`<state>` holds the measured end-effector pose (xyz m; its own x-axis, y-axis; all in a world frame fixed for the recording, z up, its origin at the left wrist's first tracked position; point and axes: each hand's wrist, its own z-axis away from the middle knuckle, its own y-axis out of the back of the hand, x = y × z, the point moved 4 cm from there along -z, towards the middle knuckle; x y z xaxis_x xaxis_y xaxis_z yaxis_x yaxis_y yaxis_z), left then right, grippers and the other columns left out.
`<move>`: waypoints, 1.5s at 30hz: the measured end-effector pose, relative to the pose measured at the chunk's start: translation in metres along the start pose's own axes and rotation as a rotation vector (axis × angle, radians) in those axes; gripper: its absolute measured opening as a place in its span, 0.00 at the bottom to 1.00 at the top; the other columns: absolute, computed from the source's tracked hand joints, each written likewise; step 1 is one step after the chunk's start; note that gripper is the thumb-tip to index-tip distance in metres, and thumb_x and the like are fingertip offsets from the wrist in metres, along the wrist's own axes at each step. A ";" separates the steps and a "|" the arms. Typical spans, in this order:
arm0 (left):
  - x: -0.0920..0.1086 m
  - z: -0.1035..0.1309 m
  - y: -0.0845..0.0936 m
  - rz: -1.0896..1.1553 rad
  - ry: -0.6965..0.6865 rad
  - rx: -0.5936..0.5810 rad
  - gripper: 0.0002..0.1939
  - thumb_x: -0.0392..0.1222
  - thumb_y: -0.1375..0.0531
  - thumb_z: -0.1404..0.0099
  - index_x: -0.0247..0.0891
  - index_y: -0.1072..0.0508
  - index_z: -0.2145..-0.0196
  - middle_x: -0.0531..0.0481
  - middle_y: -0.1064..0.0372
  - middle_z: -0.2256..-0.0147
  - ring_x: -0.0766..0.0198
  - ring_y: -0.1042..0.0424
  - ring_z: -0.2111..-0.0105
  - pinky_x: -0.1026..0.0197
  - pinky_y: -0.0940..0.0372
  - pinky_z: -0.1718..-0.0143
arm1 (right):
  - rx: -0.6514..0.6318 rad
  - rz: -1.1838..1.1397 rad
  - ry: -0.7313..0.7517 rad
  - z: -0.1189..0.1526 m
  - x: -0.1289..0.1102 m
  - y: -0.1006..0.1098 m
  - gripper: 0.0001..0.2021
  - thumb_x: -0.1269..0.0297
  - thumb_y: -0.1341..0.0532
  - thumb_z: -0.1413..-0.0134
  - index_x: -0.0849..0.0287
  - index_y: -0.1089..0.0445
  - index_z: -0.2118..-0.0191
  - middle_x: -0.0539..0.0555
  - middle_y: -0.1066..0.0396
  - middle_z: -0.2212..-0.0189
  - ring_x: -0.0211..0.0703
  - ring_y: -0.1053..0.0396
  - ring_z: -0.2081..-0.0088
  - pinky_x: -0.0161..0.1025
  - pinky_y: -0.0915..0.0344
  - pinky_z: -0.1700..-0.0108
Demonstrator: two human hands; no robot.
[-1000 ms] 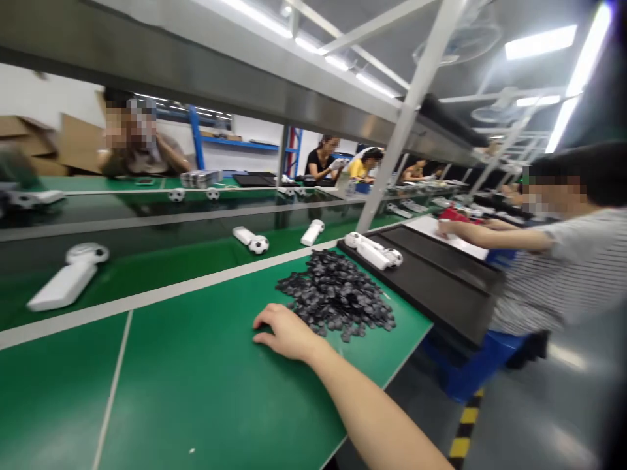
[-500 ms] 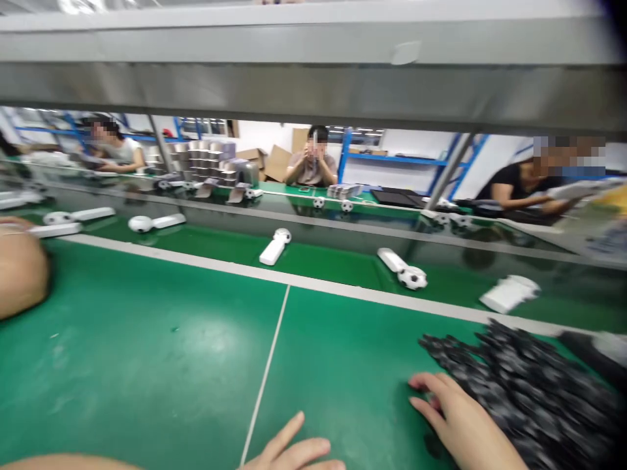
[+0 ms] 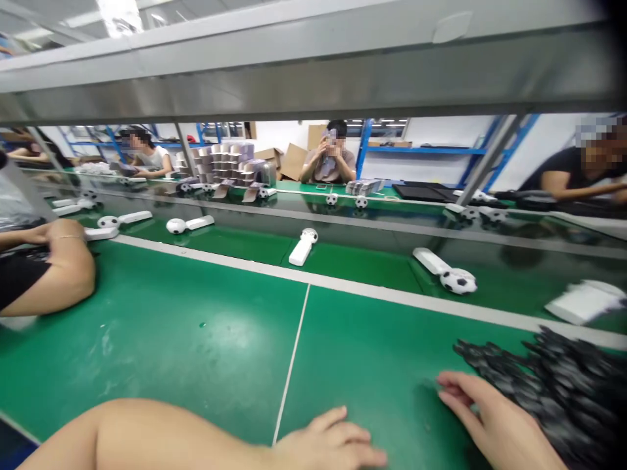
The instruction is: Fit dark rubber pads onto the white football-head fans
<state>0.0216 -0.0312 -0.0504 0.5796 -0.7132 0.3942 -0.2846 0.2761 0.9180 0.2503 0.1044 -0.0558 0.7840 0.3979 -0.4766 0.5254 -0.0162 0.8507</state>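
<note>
My left hand (image 3: 337, 442) lies low on the green tabletop (image 3: 196, 352), just right of a thin white line, its fingers stretched out and nothing in them. My right hand (image 3: 494, 414) rests farther right, fingers loosely bent, with a small gap between thumb and forefinger; no object shows there. Beside it, at the right edge, is a heap of small black parts (image 3: 568, 385) whose kind I cannot make out. Beyond the white border strip, a white piece with a soccer-ball end (image 3: 458, 281) lies on the darker green surface.
More such white pieces (image 3: 304, 247) lie spaced along that surface. A grey metal beam (image 3: 294, 85) crosses overhead, held by slanted posts. Another person's bent arm (image 3: 73, 267) leans on the table at left. Several people sit opposite, near stacked packages (image 3: 230, 163) and blue shelving (image 3: 416, 150).
The view has swung left, so most things sit farther right and more of the neighbouring arm shows. My right thumb and forefinger are closer together. My left hand stays flat.
</note>
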 end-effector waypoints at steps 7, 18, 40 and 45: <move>-0.014 -0.064 0.028 -0.111 0.062 0.067 0.31 0.62 0.50 0.40 0.46 0.43 0.44 0.43 0.50 0.41 0.49 0.54 0.41 0.38 0.59 0.42 | 0.168 0.252 -0.319 -0.001 -0.012 0.041 0.09 0.61 0.46 0.47 0.56 0.31 0.64 0.54 0.32 0.64 0.42 0.33 0.63 0.37 0.37 0.62; -0.026 -0.076 0.020 -0.301 0.005 0.058 0.27 0.59 0.53 0.37 0.50 0.48 0.42 0.47 0.53 0.40 0.51 0.54 0.40 0.39 0.55 0.43 | 0.064 0.258 -0.386 0.000 -0.011 0.039 0.08 0.67 0.41 0.50 0.57 0.32 0.61 0.56 0.34 0.62 0.44 0.35 0.60 0.38 0.39 0.61; -0.023 -0.075 0.021 -0.297 0.028 0.110 0.26 0.59 0.53 0.36 0.46 0.43 0.44 0.47 0.48 0.42 0.53 0.50 0.42 0.41 0.53 0.42 | 0.238 -0.338 -0.160 -0.007 -0.021 0.025 0.10 0.77 0.45 0.52 0.60 0.31 0.64 0.51 0.29 0.66 0.36 0.32 0.63 0.36 0.36 0.56; -0.023 -0.073 0.020 -0.288 0.050 0.106 0.27 0.59 0.54 0.37 0.46 0.43 0.44 0.47 0.48 0.42 0.53 0.51 0.42 0.41 0.54 0.42 | 0.233 -0.322 -0.135 -0.005 -0.026 0.026 0.08 0.74 0.44 0.52 0.60 0.31 0.65 0.51 0.29 0.67 0.36 0.32 0.64 0.35 0.36 0.58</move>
<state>0.0581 0.0384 -0.0377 0.6839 -0.7192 0.1225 -0.1800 -0.0036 0.9837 0.2421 0.0987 -0.0198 0.5958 0.2929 -0.7478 0.7992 -0.1237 0.5882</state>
